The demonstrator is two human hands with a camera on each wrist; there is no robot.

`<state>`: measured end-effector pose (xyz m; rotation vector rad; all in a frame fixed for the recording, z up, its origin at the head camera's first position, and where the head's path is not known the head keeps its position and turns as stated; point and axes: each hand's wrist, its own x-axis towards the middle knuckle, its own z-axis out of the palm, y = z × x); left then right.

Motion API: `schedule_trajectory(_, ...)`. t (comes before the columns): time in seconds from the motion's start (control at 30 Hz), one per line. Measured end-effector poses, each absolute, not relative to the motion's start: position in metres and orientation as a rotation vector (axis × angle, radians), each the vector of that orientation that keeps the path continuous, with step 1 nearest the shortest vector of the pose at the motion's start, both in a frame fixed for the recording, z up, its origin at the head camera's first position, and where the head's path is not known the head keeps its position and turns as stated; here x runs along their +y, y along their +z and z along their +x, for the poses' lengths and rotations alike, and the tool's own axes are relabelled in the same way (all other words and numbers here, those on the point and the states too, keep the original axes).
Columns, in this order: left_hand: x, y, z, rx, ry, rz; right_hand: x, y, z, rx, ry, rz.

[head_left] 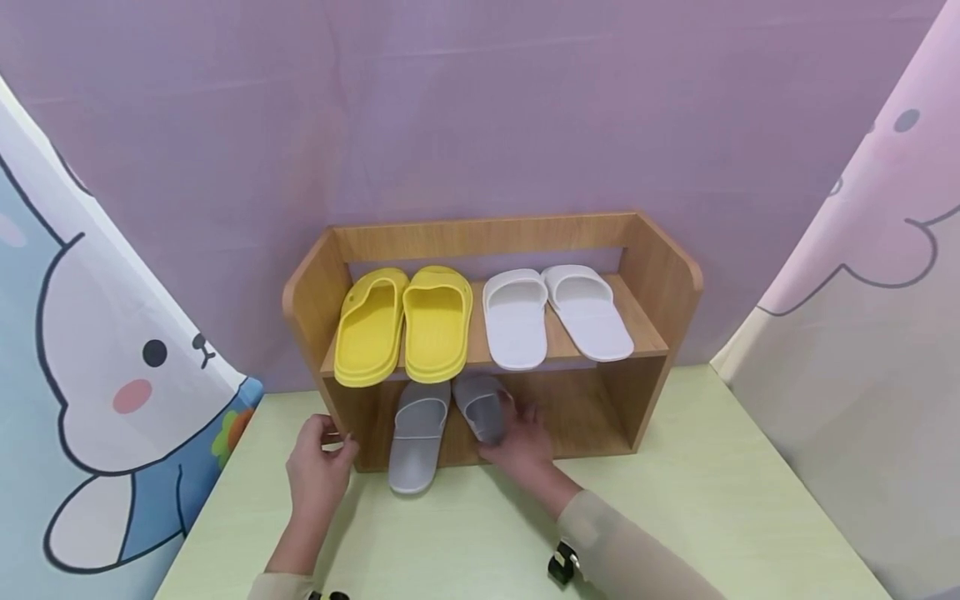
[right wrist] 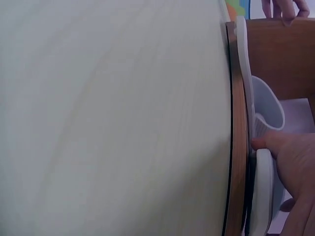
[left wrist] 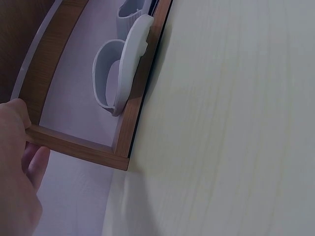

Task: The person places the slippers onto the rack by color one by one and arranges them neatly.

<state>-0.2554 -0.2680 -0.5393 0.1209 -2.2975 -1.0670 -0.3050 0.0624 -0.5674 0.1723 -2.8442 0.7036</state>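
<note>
A small wooden shoe rack (head_left: pixel 648 400) stands on the table. On its lower shelf is a pair of grey slippers, toes pointing inward. My right hand (head_left: pixel 522 442) grips the right grey slipper (head_left: pixel 480 408) by its sides, the thumb (right wrist: pixel 266 141) lying between the two slippers. The left grey slipper (head_left: pixel 416 450) sits beside it, its heel sticking out past the shelf's front edge. With my left hand (head_left: pixel 318 467) I pinch the front edge of the rack's left side panel (left wrist: pixel 78 146) between thumb and fingers.
Yellow slippers (head_left: pixel 437 333) and white slippers (head_left: pixel 517 329) stand in pairs on the upper shelf. A purple cloth (head_left: pixel 487 108) hangs behind the rack. Printed cartoon cloths flank the pale table (head_left: pixel 720 492) left and right.
</note>
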Motion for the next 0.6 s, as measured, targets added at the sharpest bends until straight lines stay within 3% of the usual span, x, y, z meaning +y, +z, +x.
schedule_trajectory(0.6,-0.268,-0.539,-0.256,-2.303,-1.052,0.128,0.069,-0.552,-0.291,-2.915,1.048,0.312)
